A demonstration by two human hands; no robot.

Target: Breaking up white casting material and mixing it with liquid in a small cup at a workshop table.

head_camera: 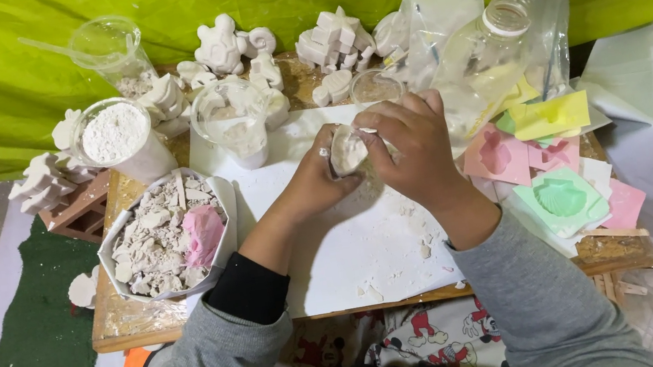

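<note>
Both hands were closed on one small white plaster cast, held just above the white board near its far edge. Left hand cupped it from the side, fingers curled around it. Right hand sat on top, fingertips pinched down on the cast's upper edge. Hard to tell whether a mould skin was on it or only bare plaster.

Progress, judged from the layout: a good batch looked done, with finished white figures piled beyond the board's far edge and more stacked off its left corner. Crumbs and flakes lay on the board near the right wrist, so trimming or demoulding seemed underway on this piece. To the left of the board, a tray of broken plaster scraps with a pink mould in it. To the right of the board, coloured moulds in pink, green and yellow, apparently empty. A tub of white powder stood off the board's far left corner.
</note>
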